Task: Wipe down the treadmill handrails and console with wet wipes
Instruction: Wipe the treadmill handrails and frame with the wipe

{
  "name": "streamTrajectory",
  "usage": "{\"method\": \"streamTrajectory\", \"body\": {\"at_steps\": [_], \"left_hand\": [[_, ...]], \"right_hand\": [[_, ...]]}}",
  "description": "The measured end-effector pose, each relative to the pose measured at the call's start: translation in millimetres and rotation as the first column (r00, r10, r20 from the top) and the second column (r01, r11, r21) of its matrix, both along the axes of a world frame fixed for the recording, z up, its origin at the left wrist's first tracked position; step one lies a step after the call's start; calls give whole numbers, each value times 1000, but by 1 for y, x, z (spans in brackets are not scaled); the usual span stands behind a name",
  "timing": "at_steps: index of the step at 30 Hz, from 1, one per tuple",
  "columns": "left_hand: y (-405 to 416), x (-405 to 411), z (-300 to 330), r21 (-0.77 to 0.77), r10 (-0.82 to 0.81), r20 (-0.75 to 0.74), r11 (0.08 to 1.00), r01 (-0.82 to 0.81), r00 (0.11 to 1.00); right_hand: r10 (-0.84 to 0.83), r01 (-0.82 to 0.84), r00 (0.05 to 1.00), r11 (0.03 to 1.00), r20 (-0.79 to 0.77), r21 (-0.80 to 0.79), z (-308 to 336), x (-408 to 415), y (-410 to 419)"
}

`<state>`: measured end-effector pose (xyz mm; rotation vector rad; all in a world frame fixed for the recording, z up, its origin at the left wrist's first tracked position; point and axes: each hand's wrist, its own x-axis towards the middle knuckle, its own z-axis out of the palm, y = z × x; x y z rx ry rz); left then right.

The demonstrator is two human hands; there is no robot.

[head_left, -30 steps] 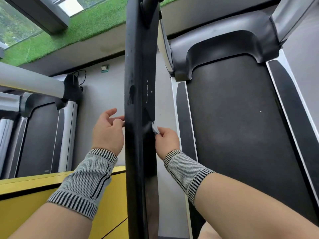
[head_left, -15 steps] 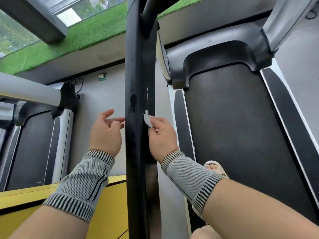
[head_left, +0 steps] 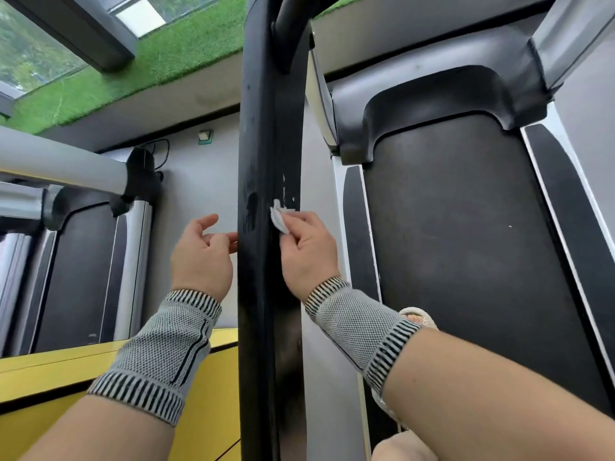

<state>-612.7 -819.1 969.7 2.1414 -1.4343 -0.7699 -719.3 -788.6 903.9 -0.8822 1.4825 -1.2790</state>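
Note:
A black treadmill handrail (head_left: 269, 128) runs straight up the middle of the view, with white scuff marks and a smeared patch near its middle. My right hand (head_left: 307, 251) pinches a small white wet wipe (head_left: 278, 218) and presses it against the rail's right side just below the scuffs. My left hand (head_left: 203, 254) hovers on the rail's left side with relaxed fingers, its fingertips close to the rail, holding nothing. Both wrists wear grey knitted supports.
The treadmill's dark belt (head_left: 466, 244) and grey motor cover (head_left: 432, 88) lie to the right. A second treadmill (head_left: 76, 271) with a silver rail (head_left: 60, 164) stands at the left. A yellow surface (head_left: 66, 371) is at lower left, green turf (head_left: 133, 68) beyond. A sandalled foot (head_left: 417, 319) shows below my right wrist.
My right hand has slid the wipe up the rail's right side toward the white scuffs. My left hand has stayed beside the rail.

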Motion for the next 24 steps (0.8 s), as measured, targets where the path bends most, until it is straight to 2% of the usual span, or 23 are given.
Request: {"method": "streamTrajectory", "body": {"at_steps": [5, 8, 11, 16, 21, 24], "left_hand": [[-1, 1, 1, 9, 7, 30, 1000, -7, 1000], [-1, -1, 2, 11, 2, 29, 1000, -3, 1000], [1, -2, 1, 13, 0, 41, 1000, -1, 999], [2, -3, 2, 18, -2, 62, 1000, 1, 998], [4, -5, 1, 7, -13, 66, 1000, 12, 998], [5, -5, 2, 8, -8, 70, 1000, 8, 998]], "right_hand": [[88, -90, 994, 996, 63, 27, -6, 10, 48], [43, -43, 999, 998, 18, 45, -7, 4, 23], [1, -1, 1000, 1000, 0, -12, 1, 1, 2], [79, -81, 995, 996, 66, 29, -3, 9, 45], [49, -50, 999, 995, 10, 85, -1, -8, -10], [98, -104, 994, 986, 52, 133, -7, -7, 3]]}}
